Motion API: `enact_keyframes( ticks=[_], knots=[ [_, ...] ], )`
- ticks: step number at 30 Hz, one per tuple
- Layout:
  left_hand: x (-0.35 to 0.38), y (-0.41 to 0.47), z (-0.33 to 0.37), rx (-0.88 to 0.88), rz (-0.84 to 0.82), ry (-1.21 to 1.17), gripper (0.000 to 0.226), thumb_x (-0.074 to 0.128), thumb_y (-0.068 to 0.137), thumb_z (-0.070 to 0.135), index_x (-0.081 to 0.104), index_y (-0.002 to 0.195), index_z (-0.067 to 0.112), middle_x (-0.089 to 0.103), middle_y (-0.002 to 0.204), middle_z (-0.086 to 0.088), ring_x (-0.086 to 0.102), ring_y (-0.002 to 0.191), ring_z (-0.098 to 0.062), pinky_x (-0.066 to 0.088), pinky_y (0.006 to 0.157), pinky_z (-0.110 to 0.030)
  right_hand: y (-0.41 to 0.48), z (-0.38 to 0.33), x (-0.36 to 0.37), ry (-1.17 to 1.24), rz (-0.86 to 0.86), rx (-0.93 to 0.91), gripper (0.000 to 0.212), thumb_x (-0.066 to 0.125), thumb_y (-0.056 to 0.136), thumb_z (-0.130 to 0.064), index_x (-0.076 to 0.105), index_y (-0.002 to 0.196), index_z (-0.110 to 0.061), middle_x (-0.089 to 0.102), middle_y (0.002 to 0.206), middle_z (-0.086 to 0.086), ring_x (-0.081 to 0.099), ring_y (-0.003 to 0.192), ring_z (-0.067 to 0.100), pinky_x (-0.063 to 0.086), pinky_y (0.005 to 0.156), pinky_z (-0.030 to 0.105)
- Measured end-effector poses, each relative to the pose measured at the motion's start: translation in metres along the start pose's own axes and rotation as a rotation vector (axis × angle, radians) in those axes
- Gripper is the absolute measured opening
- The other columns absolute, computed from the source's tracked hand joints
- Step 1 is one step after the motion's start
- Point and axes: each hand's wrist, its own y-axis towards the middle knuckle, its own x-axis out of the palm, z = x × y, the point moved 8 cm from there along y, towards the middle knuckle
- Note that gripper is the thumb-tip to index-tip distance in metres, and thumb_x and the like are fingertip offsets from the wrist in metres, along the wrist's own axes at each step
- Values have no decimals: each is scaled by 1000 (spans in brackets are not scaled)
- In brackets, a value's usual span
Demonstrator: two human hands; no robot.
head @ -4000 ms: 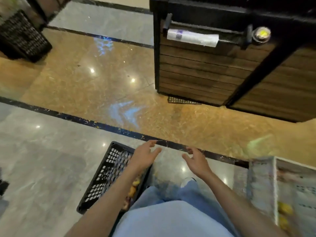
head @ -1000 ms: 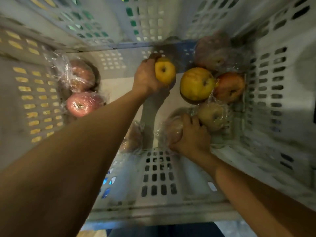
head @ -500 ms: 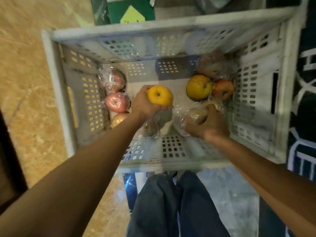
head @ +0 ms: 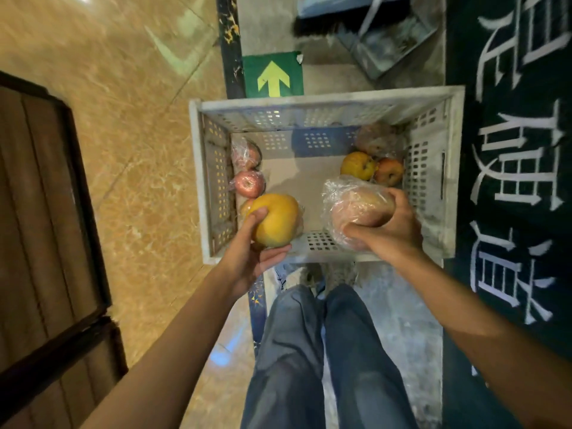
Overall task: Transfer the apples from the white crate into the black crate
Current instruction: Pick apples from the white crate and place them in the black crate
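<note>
In the head view, the left hand (head: 247, 258) cups a bare yellow apple (head: 277, 219) from below, thumb on its near side and fingers curled under it. It is held above the near-left corner of the white crate (head: 325, 102). The right hand (head: 390, 230) grips a wrapped apple (head: 356, 205) from the side and above, over the crate's near-right part. The clear film bunches around the fingers, so the broad grasp likely guards against the wrap slipping.

Both fruits sit higher than the crate's rim, which suggests a two-at-once carry to save trips.

More apples lie inside. A red apple (head: 249, 184) in film lies among those along the left wall, and a second yellow apple (head: 357, 165) is among those clustered in the far-right corner.

The black crate is out of view, so the drop-off point cannot be judged. The person's legs (head: 325, 351) stand at the crate's near edge, and a green arrow sign (head: 274, 75) lies beyond its far edge.
</note>
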Motion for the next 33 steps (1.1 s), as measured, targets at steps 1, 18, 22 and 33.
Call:
enact_keyframes(
  ticks=[1,18,22,33],
  knots=[
    [-1,-6,1,-12,-5,-36,53,51,86,47,43,128,16,64,99,-17,72,67,-20,58,61,-26,-6,-2,1,27,-11,8,88,84,56,-27,38,130,-33,45,115,-5,47,105,21,43,89,35],
    [28,-58,-3,-142,-163,-476,75,60,72,63,57,116,3,69,98,-22,71,68,-27,58,68,-31,-57,-7,5,831,-269,389,60,73,77,-21,42,128,-27,42,137,4,47,119,31,55,74,55],
    [36,-68,-11,-186,-206,-490,79,57,71,67,60,108,-3,70,97,-21,71,67,-25,57,67,-29,-80,-2,14,1108,-411,643,63,77,69,-36,50,122,-16,52,127,14,52,115,37,53,70,51],
    [35,-76,-8,-2,-137,-373,60,62,81,43,49,126,6,64,108,-20,70,74,-27,59,65,-30,-96,6,20,1171,-512,665,76,73,59,-53,53,123,-16,56,124,15,59,99,34,54,69,46]
  ],
)
